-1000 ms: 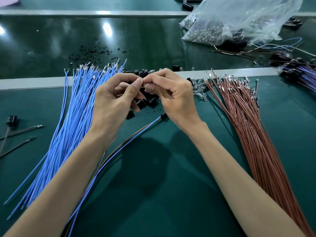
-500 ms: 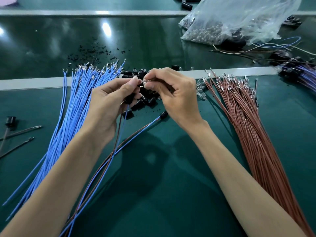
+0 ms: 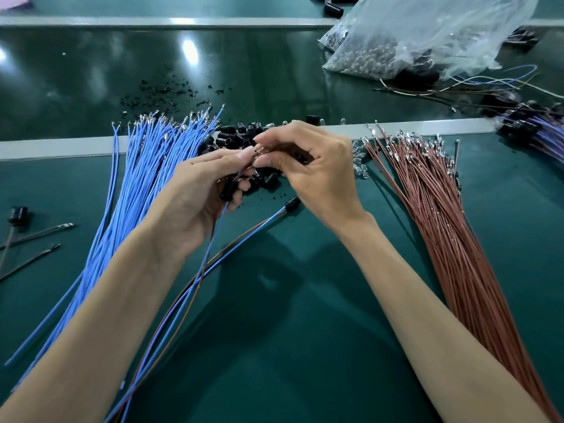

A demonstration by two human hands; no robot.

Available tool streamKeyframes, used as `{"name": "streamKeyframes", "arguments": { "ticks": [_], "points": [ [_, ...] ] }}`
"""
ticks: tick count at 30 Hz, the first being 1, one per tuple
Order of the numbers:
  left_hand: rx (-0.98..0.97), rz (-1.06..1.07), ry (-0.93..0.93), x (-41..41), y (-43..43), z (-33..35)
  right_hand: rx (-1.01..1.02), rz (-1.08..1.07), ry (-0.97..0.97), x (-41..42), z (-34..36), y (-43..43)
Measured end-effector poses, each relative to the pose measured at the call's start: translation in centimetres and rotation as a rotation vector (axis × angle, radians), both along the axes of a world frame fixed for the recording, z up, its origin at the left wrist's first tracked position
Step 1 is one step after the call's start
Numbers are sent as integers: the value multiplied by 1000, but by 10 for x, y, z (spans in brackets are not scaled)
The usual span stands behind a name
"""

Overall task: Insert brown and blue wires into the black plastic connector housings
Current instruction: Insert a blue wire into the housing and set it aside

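My left hand (image 3: 198, 193) holds a black connector housing (image 3: 229, 189) with a blue and a brown wire (image 3: 210, 248) running down from it. My right hand (image 3: 308, 169) pinches the metal ends of those wires at its fingertips, just above the left thumb. Behind both hands lies a pile of black housings (image 3: 241, 135). A fan of blue wires (image 3: 143, 184) spreads on the left, a fan of brown wires (image 3: 433, 209) on the right. A finished housing with a blue-brown wire pair (image 3: 290, 204) lies under my right wrist.
A clear plastic bag of small parts (image 3: 406, 41) sits at the back right, with loose wires and finished assemblies (image 3: 531, 126) beside it. Grey ties and a black part (image 3: 18, 213) lie at the left edge. A grey strip (image 3: 76, 146) crosses the green mat.
My left hand has dropped and turned palm up, showing the housing and its two wires. My right hand stays at the wire tips, almost unmoved.
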State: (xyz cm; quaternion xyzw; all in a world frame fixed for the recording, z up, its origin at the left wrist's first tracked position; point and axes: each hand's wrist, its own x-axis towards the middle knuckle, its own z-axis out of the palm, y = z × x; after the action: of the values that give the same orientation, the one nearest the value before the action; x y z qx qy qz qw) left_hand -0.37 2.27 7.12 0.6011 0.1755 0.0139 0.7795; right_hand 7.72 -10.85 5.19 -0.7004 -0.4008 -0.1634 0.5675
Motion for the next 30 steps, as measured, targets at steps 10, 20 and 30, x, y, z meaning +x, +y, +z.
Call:
{"name": "streamKeyframes", "arguments": {
  "ticks": [10, 20, 30],
  "points": [
    [9, -214, 122, -3, 21, 3, -43, 53, -60, -3, 1, 1],
    [-102, -221, 154, -1, 25, 0, -31, 32, -116, -5, -1, 3],
    [-66, -331, 162, -5, 28, -3, -132, 184, -27, -3, 9, -4]
  ]
}}
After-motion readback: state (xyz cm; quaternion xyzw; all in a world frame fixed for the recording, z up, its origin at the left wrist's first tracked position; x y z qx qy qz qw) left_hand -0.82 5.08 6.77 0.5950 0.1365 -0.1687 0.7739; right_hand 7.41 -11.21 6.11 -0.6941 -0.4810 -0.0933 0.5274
